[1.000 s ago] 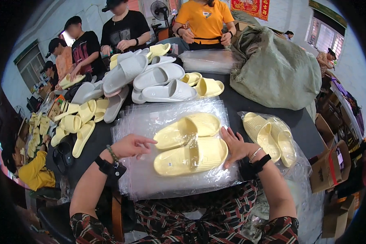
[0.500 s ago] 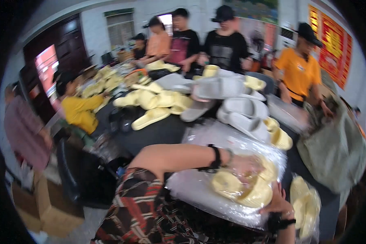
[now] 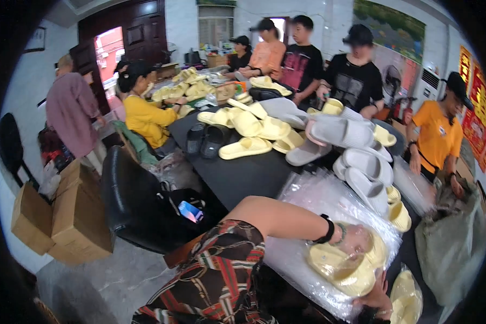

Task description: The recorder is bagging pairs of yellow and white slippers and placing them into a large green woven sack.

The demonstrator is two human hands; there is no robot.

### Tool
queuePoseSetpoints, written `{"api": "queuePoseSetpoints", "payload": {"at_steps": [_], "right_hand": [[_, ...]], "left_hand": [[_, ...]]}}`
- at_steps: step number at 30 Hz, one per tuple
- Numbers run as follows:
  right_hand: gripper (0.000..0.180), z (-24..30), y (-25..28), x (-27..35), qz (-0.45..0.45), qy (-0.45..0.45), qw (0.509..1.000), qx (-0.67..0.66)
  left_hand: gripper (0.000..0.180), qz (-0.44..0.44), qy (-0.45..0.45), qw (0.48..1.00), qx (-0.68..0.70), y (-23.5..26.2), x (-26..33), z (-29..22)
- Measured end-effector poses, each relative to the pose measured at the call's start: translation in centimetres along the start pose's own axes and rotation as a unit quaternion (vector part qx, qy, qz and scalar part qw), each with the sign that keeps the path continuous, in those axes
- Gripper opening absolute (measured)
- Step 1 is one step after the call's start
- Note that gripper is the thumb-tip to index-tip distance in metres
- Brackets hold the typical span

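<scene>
A pair of pale yellow slippers (image 3: 343,270) lies in a clear plastic bag on a stack of clear bags (image 3: 291,254) at the table's near edge. My left hand (image 3: 356,240) is closed on the slippers at their far side, with film over its fingers, so it seems to be inside the bag. My right hand (image 3: 377,298) grips the bag's near right edge by the slippers, its fingers partly under them. Just right of that hand lies another bagged yellow pair (image 3: 406,299). Grey slippers (image 3: 367,183) are piled beyond the bag stack.
More yellow slippers (image 3: 247,147) and black slippers (image 3: 208,139) lie farther along the dark table (image 3: 221,175). A large grey-green sack (image 3: 451,254) stands at right, beside a person in orange (image 3: 437,135). Other people work around the table. A black chair (image 3: 135,205) and cardboard boxes (image 3: 83,216) stand left.
The view has swung left, so the scene sits farther right. My left hand stays on the slippers, which lie closer together in the bag; my right hand remains at their near edge.
</scene>
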State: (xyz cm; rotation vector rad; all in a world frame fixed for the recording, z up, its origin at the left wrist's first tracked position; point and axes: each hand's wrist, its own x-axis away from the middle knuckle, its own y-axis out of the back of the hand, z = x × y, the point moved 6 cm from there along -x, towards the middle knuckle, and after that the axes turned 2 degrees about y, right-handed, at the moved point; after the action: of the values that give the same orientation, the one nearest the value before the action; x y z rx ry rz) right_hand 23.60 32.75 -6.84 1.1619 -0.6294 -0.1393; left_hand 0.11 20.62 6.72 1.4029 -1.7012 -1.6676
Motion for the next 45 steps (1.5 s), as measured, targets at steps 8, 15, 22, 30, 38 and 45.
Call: {"api": "queuePoseSetpoints", "payload": {"at_steps": [8,15,22,30,38,45], "right_hand": [[0.173,7.4,5.0,0.6,-0.029,-0.002,0.999,-0.041],[0.163,7.3,5.1,1.5,-0.034,0.0,0.999,0.013],[0.146,10.7,8.6,4.3,-0.215,-0.003,0.977,0.006],[0.081,17.3,2.2,5.3,-0.282,0.064,0.953,0.093],[0.084,17.0,1.6,4.9,-0.306,0.068,0.947,0.076],[0.089,19.8,4.8,8.7,-0.361,-0.045,0.931,0.037]], "left_hand": [[0.017,0.005,0.078,0.994,0.082,4.0,7.5,3.6],[0.017,-0.06,0.203,0.976,-0.057,10.5,21.0,7.0],[0.02,-0.099,0.321,0.939,-0.073,12.2,26.7,6.7],[0.017,-0.174,0.378,0.907,-0.061,19.4,27.5,7.2],[0.02,-0.27,0.268,0.864,-0.331,29.8,16.0,-2.8],[0.011,-0.14,0.168,0.97,-0.109,13.6,0.9,-7.9]]}}
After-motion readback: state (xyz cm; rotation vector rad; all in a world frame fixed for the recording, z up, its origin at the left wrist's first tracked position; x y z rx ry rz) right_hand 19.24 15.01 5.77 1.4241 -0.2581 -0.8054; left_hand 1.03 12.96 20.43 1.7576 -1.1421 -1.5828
